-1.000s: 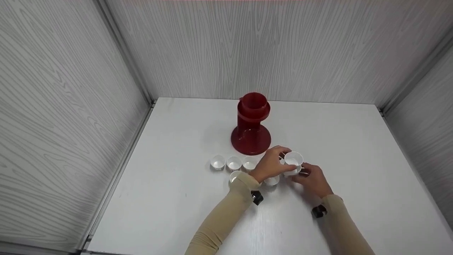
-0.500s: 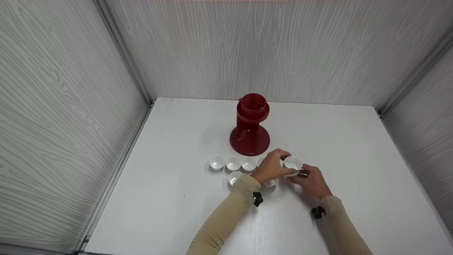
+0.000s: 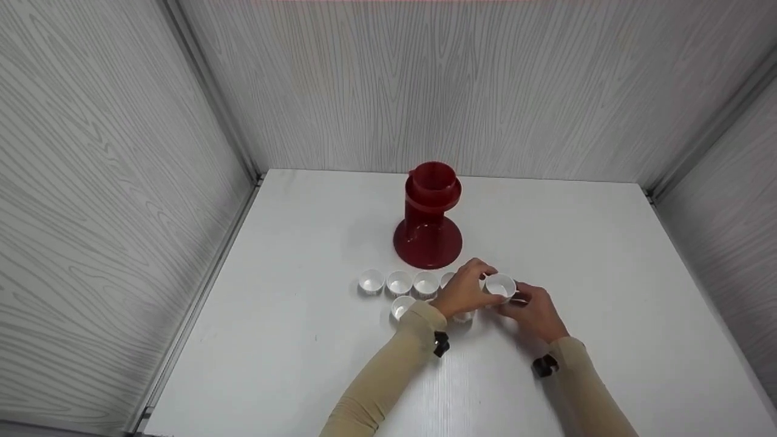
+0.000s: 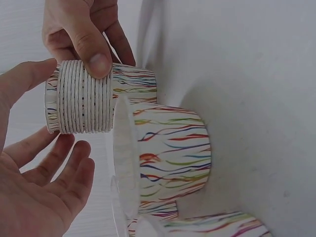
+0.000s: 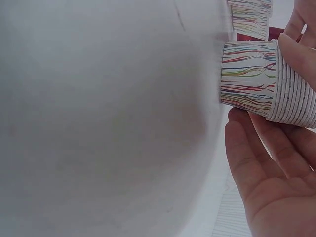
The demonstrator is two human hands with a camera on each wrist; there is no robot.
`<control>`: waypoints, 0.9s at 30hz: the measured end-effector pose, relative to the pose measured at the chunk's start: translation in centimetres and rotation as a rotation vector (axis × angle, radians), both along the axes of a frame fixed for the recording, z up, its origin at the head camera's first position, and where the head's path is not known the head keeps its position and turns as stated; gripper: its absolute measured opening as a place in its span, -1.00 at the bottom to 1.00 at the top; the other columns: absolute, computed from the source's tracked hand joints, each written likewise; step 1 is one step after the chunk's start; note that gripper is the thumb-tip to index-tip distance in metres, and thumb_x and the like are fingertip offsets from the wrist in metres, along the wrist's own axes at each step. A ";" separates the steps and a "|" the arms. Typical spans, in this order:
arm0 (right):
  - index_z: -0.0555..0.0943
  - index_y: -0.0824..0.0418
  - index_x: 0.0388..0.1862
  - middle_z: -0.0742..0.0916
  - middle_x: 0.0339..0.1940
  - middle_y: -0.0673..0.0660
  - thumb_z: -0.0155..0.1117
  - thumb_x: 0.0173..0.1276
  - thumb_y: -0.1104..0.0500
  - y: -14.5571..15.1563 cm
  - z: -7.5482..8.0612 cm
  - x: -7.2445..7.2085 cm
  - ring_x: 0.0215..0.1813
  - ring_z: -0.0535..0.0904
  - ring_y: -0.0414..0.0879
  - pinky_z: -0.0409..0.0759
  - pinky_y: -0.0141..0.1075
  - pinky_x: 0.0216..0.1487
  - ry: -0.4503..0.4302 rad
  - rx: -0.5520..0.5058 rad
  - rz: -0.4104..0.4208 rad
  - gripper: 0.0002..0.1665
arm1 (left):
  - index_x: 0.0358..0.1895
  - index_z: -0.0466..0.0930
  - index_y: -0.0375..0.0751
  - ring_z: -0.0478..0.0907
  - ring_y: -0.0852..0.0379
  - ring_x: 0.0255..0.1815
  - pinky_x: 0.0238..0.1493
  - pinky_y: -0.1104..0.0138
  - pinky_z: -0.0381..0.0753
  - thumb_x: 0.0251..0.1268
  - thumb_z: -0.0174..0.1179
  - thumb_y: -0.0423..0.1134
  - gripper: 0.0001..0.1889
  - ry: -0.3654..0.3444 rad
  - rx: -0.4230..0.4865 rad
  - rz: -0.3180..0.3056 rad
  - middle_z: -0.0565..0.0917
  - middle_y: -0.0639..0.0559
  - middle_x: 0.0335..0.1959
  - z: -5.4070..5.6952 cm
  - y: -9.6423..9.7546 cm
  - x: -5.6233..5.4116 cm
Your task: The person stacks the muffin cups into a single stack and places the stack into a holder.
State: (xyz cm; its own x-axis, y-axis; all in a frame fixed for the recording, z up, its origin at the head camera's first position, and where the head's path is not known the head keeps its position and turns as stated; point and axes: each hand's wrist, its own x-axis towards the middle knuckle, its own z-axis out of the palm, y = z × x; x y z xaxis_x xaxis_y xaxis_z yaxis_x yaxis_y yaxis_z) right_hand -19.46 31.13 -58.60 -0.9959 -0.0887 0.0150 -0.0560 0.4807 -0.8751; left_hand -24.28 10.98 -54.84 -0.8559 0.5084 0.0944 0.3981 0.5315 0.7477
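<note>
A nested stack of paper baking cups, white with coloured wavy lines, stands upright on the table, rims up. My left hand pinches the rim of the topmost cup between thumb and fingers. That cup sits inside the stack, its rim slightly above the others in the left wrist view. From the other side my right hand grips the stack, with its thumb across the rims and fingers along the wall. Loose paper cups stand in two rows left of the stack, partly hidden by my left hand.
Behind the cups stands a dark red plastic dispenser with a round base and a cup-shaped top. The white table is bounded by wood-grain panels at the back and sides.
My left hand has moved down with the top cup, which was raised above the stack and is now nested in it. My right hand stays round the stack.
</note>
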 end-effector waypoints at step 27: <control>0.57 0.20 0.36 0.69 0.29 0.21 0.61 0.22 0.12 -0.3 0.1 0.0 0.29 0.65 0.15 0.71 -0.28 0.22 -0.031 -0.045 0.001 -0.26 | 0.21 0.71 0.03 0.64 0.18 0.00 -0.06 0.44 0.48 0.02 0.59 0.07 -0.39 -0.125 -0.056 0.051 0.69 0.14 -0.01 0.3 0.0 -0.5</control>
